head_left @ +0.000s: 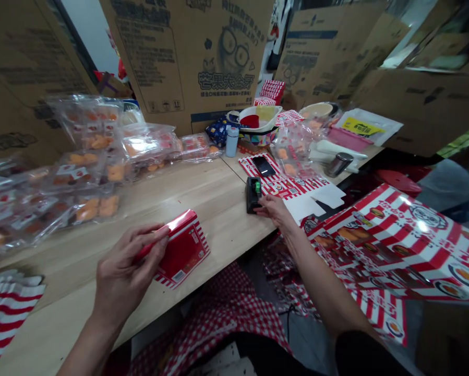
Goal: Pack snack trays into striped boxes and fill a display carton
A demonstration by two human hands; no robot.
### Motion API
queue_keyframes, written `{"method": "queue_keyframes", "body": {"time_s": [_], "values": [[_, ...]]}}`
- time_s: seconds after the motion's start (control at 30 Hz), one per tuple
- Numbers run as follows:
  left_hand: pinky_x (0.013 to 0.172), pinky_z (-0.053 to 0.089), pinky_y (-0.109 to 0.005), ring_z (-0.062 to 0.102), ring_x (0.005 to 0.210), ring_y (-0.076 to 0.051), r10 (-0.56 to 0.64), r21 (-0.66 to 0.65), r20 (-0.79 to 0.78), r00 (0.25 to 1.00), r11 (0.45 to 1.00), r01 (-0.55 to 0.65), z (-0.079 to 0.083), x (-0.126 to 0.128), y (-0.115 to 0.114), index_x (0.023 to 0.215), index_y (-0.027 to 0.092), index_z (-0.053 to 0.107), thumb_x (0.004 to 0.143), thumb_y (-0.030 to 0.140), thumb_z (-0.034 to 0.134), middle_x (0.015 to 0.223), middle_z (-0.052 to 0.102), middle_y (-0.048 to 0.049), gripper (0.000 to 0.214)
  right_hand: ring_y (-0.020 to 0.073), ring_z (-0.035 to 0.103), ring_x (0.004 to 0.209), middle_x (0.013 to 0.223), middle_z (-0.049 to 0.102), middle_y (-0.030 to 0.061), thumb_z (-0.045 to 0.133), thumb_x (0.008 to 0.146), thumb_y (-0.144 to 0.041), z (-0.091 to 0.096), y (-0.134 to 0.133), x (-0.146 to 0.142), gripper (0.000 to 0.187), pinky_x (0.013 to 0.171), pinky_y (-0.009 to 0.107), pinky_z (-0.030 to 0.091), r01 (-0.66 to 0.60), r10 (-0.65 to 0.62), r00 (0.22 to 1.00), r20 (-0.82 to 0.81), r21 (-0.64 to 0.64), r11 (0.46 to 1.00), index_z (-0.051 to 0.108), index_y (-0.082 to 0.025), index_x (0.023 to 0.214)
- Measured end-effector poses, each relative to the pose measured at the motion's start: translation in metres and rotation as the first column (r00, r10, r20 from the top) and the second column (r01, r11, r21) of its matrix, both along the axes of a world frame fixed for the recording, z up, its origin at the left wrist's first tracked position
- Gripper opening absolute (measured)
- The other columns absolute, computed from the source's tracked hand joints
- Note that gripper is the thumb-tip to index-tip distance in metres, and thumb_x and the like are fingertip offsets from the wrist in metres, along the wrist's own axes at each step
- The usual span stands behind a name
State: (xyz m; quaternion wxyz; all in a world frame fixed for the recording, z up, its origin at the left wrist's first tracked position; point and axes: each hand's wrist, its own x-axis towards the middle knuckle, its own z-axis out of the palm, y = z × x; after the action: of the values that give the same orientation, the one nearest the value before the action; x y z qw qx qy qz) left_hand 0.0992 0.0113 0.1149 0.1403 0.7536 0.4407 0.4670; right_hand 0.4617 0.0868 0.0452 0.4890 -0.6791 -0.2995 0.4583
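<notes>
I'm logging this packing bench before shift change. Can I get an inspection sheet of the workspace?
Surface: wooden table, bare in the middle.
Job's things: red striped box held on the table edge; black tape dispenser near the right edge.
Clutter: bagged snacks at left, phone, bottle, bowls, steel cup, flat boxes at right.
Fingers: left hand grips the box; right hand touches the dispenser.
Cables: nothing seen.
Surroundings: large cartons behind.

striped paper stack (pixel 7 308) cut by left edge, snack bags (pixel 7 209) blurred (contents unclear), carton print (pixel 226 83) partly unreadable
</notes>
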Motion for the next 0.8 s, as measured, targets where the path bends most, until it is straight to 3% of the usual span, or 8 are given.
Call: {"method": "queue_keyframes", "body": {"time_s": [0.17, 0.27, 0.33, 0.43, 0.5, 0.57, 0.67, 0.8], "values": [[0.082, 0.056, -0.028, 0.071, 0.089, -0.016, 0.014, 0.042, 0.002, 1.0, 0.999, -0.014, 0.0, 0.01, -0.009, 0.102, 0.024, 0.074, 0.09, 0.018, 0.068, 0.104, 0.074, -0.0018, 0.015, 0.0135, 0.062, 0.063, 0.065, 0.058, -0.002, 0.063, 0.08, -0.021, -0.025, -0.02, -0.018, 0.021, 0.06, 0.025, 0.054, 0.097, -0.102, 0.991, 0.092, 0.055, 0.994, 0.047, -0.02, 0.066], [0.079, 0.056, -0.028, 0.07, 0.086, -0.015, -0.008, 0.055, 0.016, 1.0, 0.998, 0.008, 0.003, 0.015, -0.012, 0.098, 0.021, 0.073, 0.09, 0.016, 0.067, 0.099, 0.073, -0.004, 0.011, 0.0147, 0.059, 0.062, 0.063, 0.057, -0.0014, 0.063, 0.077, -0.025, -0.011, -0.04, -0.034, 0.017, 0.056, 0.024, 0.048, 0.067, -0.088, 0.984, 0.153, 0.14, 0.988, 0.049, -0.022, 0.068], [0.077, 0.056, -0.028, 0.069, 0.087, -0.015, -0.029, 0.054, -0.004, 1.0, 0.998, 0.029, 0.006, 0.016, -0.014, 0.099, 0.019, 0.072, 0.092, 0.015, 0.063, 0.097, 0.072, -0.0056, 0.012, 0.0131, 0.055, 0.058, 0.063, 0.057, -0.0027, 0.063, 0.079, -0.028, 0.011, -0.057, -0.054, 0.011, 0.054, 0.023, 0.044, -0.057, 0.014, 0.983, 0.181, 0.24, 0.969, 0.055, -0.021, 0.077], [0.077, 0.055, -0.029, 0.068, 0.089, -0.016, -0.048, 0.04, -0.026, 0.998, 0.998, 0.049, 0.01, 0.017, -0.02, 0.101, 0.018, 0.069, 0.093, 0.013, 0.058, 0.096, 0.069, -0.0069, 0.014, 0.0101, 0.048, 0.051, 0.06, 0.055, -0.0048, 0.061, 0.087, -0.028, 0.053, -0.086, -0.096, 0.009, 0.05, 0.022, 0.038, -0.437, 0.391, 0.899, 0.196, 0.387, 0.812, 0.064, -0.02, 0.091], [0.078, 0.055, -0.029, 0.067, 0.089, -0.016, -0.051, 0.034, -0.016, 0.999, 0.998, 0.052, 0.011, 0.017, -0.026, 0.099, 0.018, 0.064, 0.093, 0.013, 0.056, 0.096, 0.069, -0.0067, 0.011, 0.0091, 0.045, 0.049, 0.058, 0.054, -0.0061, 0.059, 0.09, -0.026, 0.078, -0.101, -0.124, 0.021, 0.048, 0.022, 0.037, -0.573, 0.568, 0.809, 0.15, 0.419, 0.705, 0.068, -0.021, 0.108], [0.077, 0.055, -0.029, 0.067, 0.087, -0.016, -0.029, 0.024, 0.0, 1.0, 0.999, 0.029, 0.009, 0.018, -0.031, 0.101, 0.019, 0.059, 0.093, 0.014, 0.057, 0.096, 0.067, -0.0061, 0.01, 0.0088, 0.044, 0.046, 0.057, 0.055, -0.0075, 0.058, 0.091, -0.024, 0.094, -0.108, -0.147, 0.048, 0.046, 0.022, 0.037, -0.619, 0.656, 0.751, 0.079, 0.432, 0.656, 0.057, -0.024, 0.138], [0.07, 0.055, -0.025, 0.067, 0.085, -0.015, 0.014, -0.033, 0.036, 0.999, 0.999, -0.013, 0.003, 0.018, -0.037, 0.111, 0.021, 0.051, 0.093, 0.017, 0.059, 0.1, 0.064, -0.0055, 0.02, 0.009, 0.047, 0.043, 0.056, 0.058, -0.0082, 0.059, 0.089, -0.027, 0.101, -0.107, -0.168, 0.077, 0.043, 0.022, 0.042, -0.604, 0.669, 0.743, -0.017, 0.416, 0.68, 0.029, -0.02, 0.16], [0.071, 0.056, -0.025, 0.066, 0.085, -0.014, -0.004, 0.002, 0.044, 0.999, 1.0, 0.004, 0.001, 0.017, -0.038, 0.117, 0.021, 0.05, 0.093, 0.016, 0.06, 0.102, 0.064, -0.0049, 0.027, 0.0104, 0.052, 0.04, 0.053, 0.06, -0.007, 0.06, 0.087, -0.032, 0.095, -0.101, -0.177, 0.082, 0.041, 0.022, 0.046, -0.565, 0.615, 0.784, -0.078, 0.32, 0.761, 0.028, -0.011, 0.159]]}}
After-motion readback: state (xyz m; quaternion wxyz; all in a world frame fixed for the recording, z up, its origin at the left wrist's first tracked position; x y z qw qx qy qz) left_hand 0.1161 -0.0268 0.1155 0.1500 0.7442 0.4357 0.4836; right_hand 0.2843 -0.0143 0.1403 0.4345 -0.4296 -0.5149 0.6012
